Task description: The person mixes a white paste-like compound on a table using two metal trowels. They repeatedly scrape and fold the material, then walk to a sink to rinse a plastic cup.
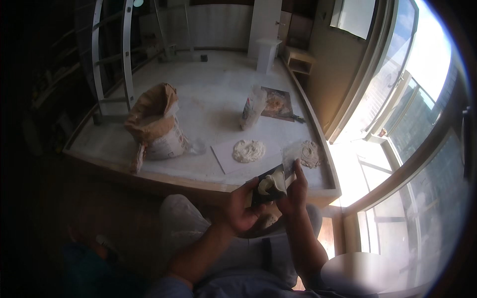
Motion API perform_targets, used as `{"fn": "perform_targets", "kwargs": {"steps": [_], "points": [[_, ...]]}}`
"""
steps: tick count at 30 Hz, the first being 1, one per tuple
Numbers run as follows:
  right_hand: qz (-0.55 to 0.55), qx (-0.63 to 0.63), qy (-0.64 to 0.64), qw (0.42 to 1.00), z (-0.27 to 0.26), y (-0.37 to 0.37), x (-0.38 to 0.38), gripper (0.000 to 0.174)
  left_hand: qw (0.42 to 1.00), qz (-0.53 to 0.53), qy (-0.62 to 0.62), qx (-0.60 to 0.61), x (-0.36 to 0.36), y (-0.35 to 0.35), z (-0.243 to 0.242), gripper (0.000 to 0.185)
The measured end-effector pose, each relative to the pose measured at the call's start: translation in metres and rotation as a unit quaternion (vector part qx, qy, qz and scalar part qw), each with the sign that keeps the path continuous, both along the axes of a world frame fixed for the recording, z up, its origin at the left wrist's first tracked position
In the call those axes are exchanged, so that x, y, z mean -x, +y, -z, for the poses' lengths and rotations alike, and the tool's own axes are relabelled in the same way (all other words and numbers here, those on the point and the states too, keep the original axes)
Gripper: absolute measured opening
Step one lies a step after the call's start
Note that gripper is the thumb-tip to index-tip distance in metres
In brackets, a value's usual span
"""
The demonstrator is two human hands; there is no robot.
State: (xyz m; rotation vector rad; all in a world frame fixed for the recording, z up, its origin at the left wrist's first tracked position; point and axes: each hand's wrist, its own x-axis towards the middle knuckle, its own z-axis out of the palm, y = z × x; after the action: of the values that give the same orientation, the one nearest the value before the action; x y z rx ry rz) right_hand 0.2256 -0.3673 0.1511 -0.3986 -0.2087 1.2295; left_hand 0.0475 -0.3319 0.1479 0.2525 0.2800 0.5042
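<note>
Held over my lap, a dark flat plate (269,186) carries a heap of creamy off-white paste (274,181); my left hand (240,208) grips its left side. My right hand (296,190) is at its right, fingers around a flat, paste-smeared blade (288,162) that meets the plate's edge; its handle cannot be made out. Just beyond, a round mound of white paste (249,151) lies on a pale board (222,158). A rougher, greyer patch of paste (310,154) is on the platform to the right.
On the low white platform (208,89) with a raised rim stand an open paper sack (160,130) and a clear plastic bag (252,108). Behind the bag lies a stained brown board (277,104). A metal ladder (127,56) rises at left; bright windows (402,93) flank the right. Part of another person (89,253) shows lower left.
</note>
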Motion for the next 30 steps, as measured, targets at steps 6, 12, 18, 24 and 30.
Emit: {"fn": "perform_targets", "kwargs": {"steps": [6,12,18,24,30], "points": [[-0.092,-0.073,-0.141,0.983,0.043,-0.02,-0.021,0.044,0.999,0.016,-0.036,0.028,0.005,-0.018,-0.002,0.028],[-0.284,-0.28,-0.538,0.743,0.049,-0.031,-0.104,0.051,0.99,0.061,-0.124,0.025,0.021,-0.016,-0.019,0.031],[-0.024,0.074,-0.206,0.975,0.044,-0.06,-0.076,0.051,0.947,-0.199,-0.03,-0.251,0.01,0.007,-0.01,0.036],[-0.069,0.133,-0.303,0.941,0.037,-0.065,-0.011,0.029,0.739,-0.328,0.139,-0.572,0.008,0.003,0.032,0.051],[0.043,-0.121,-0.516,0.847,0.018,-0.075,0.001,0.041,0.468,-0.335,0.084,-0.814,0.027,0.005,0.025,0.047]]}}
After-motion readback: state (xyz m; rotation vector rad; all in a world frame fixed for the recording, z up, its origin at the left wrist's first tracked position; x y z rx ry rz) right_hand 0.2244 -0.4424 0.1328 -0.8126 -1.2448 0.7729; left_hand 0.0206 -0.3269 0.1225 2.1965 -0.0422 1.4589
